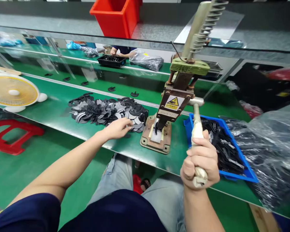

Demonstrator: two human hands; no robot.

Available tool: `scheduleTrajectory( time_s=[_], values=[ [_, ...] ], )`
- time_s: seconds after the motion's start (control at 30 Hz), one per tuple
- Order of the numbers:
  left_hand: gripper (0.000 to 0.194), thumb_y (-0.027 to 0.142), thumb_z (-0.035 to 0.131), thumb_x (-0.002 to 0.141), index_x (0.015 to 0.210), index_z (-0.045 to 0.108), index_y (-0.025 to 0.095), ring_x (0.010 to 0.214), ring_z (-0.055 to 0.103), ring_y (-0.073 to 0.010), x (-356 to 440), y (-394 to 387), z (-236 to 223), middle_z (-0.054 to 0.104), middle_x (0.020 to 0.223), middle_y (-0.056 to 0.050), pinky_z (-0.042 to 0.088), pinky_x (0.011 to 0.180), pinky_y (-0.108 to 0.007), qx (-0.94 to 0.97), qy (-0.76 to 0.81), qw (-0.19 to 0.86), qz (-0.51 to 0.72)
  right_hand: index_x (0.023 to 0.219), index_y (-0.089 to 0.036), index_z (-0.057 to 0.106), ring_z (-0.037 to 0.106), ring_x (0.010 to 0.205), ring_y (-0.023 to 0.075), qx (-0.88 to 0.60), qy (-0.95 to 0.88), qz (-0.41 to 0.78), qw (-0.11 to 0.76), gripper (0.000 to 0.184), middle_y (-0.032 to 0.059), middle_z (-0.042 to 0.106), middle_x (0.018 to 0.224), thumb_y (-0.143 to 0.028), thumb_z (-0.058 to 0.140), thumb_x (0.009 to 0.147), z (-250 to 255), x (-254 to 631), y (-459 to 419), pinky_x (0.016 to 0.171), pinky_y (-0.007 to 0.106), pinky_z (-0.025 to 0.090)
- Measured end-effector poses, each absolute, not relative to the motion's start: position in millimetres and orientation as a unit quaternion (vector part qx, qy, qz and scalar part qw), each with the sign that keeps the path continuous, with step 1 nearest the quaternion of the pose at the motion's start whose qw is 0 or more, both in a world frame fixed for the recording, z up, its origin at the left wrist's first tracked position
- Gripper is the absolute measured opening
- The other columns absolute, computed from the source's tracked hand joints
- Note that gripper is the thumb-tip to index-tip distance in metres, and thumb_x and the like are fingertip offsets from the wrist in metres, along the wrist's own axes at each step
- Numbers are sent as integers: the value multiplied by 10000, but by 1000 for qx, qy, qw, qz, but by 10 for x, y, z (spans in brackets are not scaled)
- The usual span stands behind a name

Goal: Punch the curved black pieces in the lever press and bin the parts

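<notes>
Left hand (118,129)'s nearer the parts (103,111), just beyond half-curled fingers, any hold unclear; right hand (202,162) wraps the lever (197,129) tight!

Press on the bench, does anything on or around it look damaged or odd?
The wrap on its lever handle, above the right hand, looks wrinkled and scuffed, perhaps a makeshift covering. Left of the press, black and grey pieces lie heaped loose on the bench, untrayed, perhaps deliberately.

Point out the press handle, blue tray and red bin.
Press handle (197,129): head view, on its wrapped grip.
Blue tray (240,151): head view, on its right wall.
Red bin (113,25): head view, on its front wall.
</notes>
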State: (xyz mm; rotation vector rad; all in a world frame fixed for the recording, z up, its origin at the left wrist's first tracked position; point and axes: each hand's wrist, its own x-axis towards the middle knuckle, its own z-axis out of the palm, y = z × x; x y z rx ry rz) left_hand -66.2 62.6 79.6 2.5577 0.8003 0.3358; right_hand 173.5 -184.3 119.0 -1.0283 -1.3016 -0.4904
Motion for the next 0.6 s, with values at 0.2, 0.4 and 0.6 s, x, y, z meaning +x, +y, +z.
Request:
scheduleTrajectory(
  time_s=[0.2,0.4,0.6],
  values=[
    [334,349,596,997,1280,689,198,1102,635,-282,-1130,569,447,639,1178,-128,514,994,-417,955,283,71,58,717,-235,527,699,921,245,-428,-546,-245,677,196,-30,614,765,-277,677,836,1186,1717,-1736,1102,762,493],
    [298,339,715,903,1154,704,179,1133,597,-315,-1069,659,452,619,1207,-140,478,977,-429,968,245,62,5,689,-232,519,692,882,245,-432,-546,-250,672,216,-27,611,738,-293,672,830,1186,1723,-1729,1090,766,494],
    [260,289,824,762,950,661,210,1075,596,-280,-1054,621,441,654,1077,-82,427,954,-367,959,206,192,26,732,-236,531,664,890,243,-444,-550,-236,667,195,-25,587,753,-289,686,839,1217,1690,-1761,1122,782,452]
  ],
)
